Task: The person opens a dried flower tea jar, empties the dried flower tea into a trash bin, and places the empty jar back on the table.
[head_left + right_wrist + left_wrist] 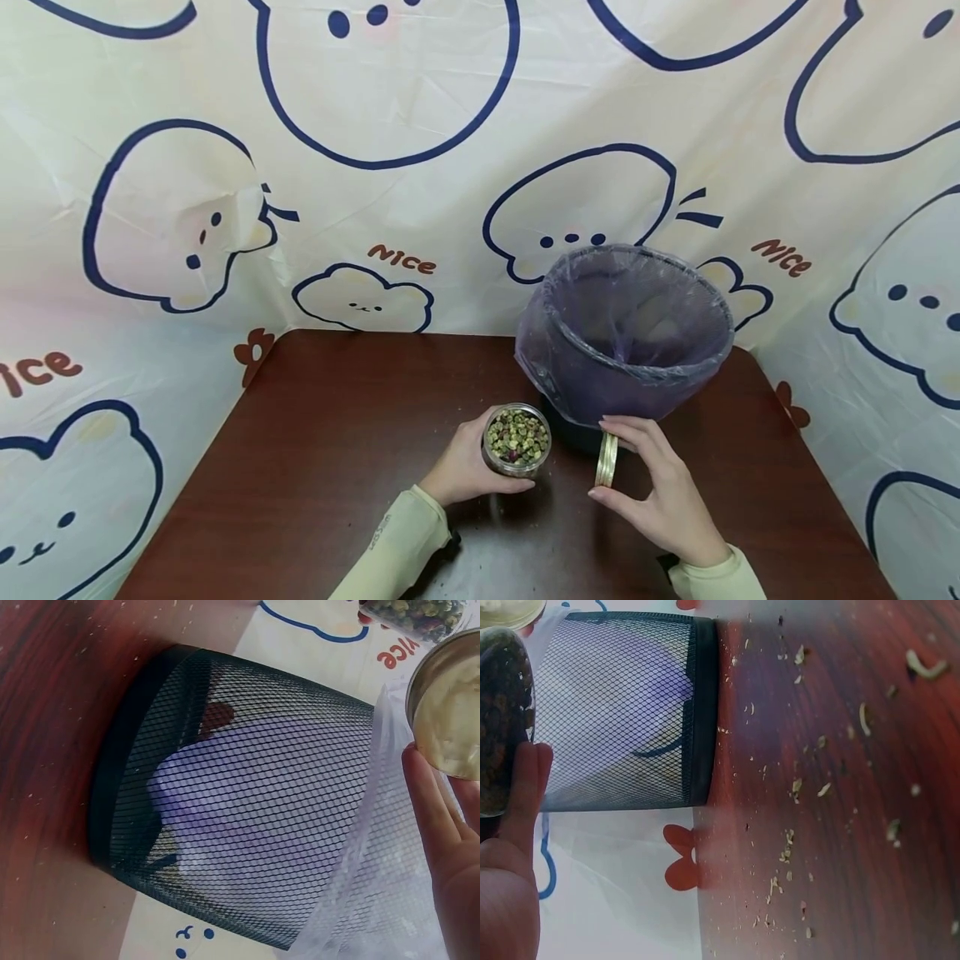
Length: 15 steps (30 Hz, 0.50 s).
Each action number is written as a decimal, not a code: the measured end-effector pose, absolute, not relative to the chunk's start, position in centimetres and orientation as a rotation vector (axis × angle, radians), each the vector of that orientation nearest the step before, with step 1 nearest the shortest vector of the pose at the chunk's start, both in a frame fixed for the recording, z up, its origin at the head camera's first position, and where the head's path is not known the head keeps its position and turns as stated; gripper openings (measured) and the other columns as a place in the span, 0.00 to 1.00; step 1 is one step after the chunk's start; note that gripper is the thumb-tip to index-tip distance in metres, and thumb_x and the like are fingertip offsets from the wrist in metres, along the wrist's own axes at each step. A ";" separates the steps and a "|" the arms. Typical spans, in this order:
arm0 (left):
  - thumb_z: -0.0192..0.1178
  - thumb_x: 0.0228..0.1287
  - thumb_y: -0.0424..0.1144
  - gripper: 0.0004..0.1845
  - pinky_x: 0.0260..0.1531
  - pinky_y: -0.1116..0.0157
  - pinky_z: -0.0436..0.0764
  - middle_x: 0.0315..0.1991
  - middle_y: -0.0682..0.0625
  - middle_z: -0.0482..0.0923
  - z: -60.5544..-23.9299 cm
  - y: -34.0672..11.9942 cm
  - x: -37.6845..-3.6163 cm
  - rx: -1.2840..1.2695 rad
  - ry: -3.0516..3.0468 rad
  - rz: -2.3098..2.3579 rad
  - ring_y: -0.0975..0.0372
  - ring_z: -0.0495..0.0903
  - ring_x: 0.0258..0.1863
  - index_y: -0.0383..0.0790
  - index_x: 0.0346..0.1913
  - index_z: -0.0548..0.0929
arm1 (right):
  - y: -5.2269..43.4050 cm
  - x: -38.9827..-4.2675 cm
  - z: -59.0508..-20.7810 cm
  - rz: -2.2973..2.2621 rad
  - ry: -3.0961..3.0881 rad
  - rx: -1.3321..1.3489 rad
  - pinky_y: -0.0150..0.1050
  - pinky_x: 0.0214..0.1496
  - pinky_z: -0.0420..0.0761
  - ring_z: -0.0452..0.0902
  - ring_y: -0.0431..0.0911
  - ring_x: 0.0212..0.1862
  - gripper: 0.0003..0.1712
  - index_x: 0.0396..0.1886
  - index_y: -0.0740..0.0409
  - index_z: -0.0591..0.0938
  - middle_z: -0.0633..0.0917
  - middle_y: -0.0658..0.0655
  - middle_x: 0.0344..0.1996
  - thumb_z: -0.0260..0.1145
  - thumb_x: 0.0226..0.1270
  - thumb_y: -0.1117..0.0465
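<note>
My left hand [465,468] grips a small clear jar [517,438] filled with green and reddish dried bits, uncapped, just above the brown table [322,467]. The jar [501,720] shows at the left edge of the left wrist view, beside my fingers [525,787]. My right hand [660,492] pinches a round gold metal lid [606,459] on edge between thumb and fingers, right of the jar. The lid [448,712] shows its pale inner face in the right wrist view. Behind both stands a black mesh bin [626,333] lined with a purple bag.
The mesh bin [622,712] [240,825] stands on the table's far right part. Dried crumbs [802,787] lie scattered on the wood. A cartoon-printed cloth [300,167] hangs behind and around the table.
</note>
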State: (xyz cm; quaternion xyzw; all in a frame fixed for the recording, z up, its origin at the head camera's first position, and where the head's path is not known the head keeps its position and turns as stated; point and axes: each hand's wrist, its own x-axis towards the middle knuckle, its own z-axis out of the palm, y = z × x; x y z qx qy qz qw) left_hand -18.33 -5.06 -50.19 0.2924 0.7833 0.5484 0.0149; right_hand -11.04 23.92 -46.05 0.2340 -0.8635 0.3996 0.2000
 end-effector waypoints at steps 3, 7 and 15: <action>0.87 0.40 0.49 0.47 0.61 0.61 0.81 0.57 0.63 0.83 -50.0 -5.0 -18.3 0.899 2.438 1.698 0.66 0.83 0.56 0.59 0.67 0.75 | 24.0 -11.1 -46.1 1.146 -2.396 0.655 0.21 0.66 0.70 0.72 0.35 0.65 0.50 0.69 0.54 0.77 0.78 0.55 0.64 0.88 0.42 0.63; 0.87 0.40 0.49 0.46 0.61 0.61 0.81 0.57 0.62 0.83 -50.0 -5.0 -18.4 0.901 2.450 1.690 0.66 0.83 0.56 0.58 0.67 0.75 | 24.0 -11.2 -46.4 1.174 -2.377 0.663 0.19 0.63 0.71 0.75 0.36 0.63 0.47 0.63 0.57 0.78 0.79 0.55 0.62 0.90 0.40 0.62; 0.87 0.39 0.49 0.47 0.61 0.61 0.81 0.57 0.62 0.83 -50.1 -4.9 -18.4 0.942 2.466 1.685 0.66 0.82 0.57 0.58 0.67 0.75 | 23.7 -11.3 -47.0 1.132 -2.449 0.596 0.20 0.63 0.72 0.75 0.38 0.64 0.46 0.57 0.54 0.76 0.80 0.52 0.62 0.91 0.36 0.55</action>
